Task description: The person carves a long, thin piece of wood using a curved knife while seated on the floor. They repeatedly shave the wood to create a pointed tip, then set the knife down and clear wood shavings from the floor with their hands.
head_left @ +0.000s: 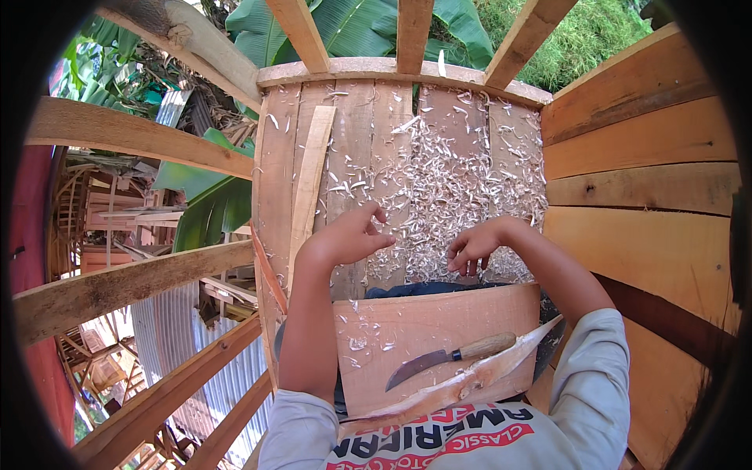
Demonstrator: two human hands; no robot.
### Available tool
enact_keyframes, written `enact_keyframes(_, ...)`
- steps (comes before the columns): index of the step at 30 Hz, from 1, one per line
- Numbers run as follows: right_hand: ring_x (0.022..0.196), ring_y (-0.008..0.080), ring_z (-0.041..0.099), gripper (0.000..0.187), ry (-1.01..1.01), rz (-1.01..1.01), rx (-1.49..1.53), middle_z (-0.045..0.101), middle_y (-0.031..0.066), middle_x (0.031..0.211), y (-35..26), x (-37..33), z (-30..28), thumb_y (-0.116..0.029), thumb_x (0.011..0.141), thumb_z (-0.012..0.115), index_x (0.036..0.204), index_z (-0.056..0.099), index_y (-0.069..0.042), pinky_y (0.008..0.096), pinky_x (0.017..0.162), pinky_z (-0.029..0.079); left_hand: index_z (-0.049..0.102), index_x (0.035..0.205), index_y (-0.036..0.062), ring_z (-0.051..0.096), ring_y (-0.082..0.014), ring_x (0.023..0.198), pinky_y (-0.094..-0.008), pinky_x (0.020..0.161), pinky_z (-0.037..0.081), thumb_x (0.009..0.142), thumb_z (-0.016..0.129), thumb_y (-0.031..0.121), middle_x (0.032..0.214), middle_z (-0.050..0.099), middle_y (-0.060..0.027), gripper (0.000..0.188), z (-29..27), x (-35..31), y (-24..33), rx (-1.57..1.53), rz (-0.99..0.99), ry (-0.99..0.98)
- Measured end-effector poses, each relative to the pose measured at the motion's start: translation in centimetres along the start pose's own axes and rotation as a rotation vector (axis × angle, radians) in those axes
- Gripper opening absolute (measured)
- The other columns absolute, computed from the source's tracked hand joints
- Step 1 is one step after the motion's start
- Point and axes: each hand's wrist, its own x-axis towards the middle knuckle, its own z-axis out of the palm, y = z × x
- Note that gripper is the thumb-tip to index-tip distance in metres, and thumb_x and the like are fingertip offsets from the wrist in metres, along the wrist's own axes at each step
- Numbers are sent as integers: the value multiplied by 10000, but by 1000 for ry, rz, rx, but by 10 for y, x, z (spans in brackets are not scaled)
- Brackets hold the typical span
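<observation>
Surface: a plank floor (368,133) of rough boards, strewn with pale wood shavings (454,188), thickest toward the right; a loose thin slat (309,180) lies along the boards on the left.
Surroundings: open timber framing all round; a plank wall (650,188) on the right; banana leaves (352,27) and corrugated metal sheets (168,345) beyond and below.
Lap: a flat wooden board (407,329) rests across the person's legs; a curved knife (450,356) with a wooden handle lies on it, untouched; a split sliver of wood (462,384) lies just below the knife.
Left hand (348,235): raised over the shavings, fingers loosely curled, half open, holding nothing that can be seen.
Right hand (474,247): fingers bent downward, tips among the shavings at the board's far edge; whether it grips anything cannot be told.
</observation>
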Motion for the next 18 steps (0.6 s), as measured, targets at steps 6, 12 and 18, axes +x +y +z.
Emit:
enact_keyframes(6, 853, 195, 664, 332, 70, 78, -255, 683, 90, 951, 15, 63, -11, -292, 866, 592, 1115, 622, -74, 373, 724, 543, 530, 1148, 31, 615, -340, 967, -404, 833, 474, 838, 673, 280, 1015, 642, -193, 422, 7, 2, 1, 142, -70, 82)
enact_keyframes(12, 844, 283, 665, 249, 763, -304, -245, 690, 154, 924, -9, 46, -54, -211, 794, 634, 981, 698, -58, 371, 774, 519, 535, 1158, 39, 591, -357, 1067, -424, 898, 461, 839, 664, 274, 1115, 629, -195, 416, -3, -3, 6, 128, -78, 125)
enact_keyframes(18, 922, 293, 626, 283, 1369, -157, -352, 641, 140, 1032, -23, 29, -73, -256, 821, 637, 1027, 614, -63, 421, 766, 505, 546, 1118, 52, 626, -336, 947, -418, 821, 479, 847, 656, 260, 962, 640, -190, 359, 3, -2, -2, 121, -16, 199)
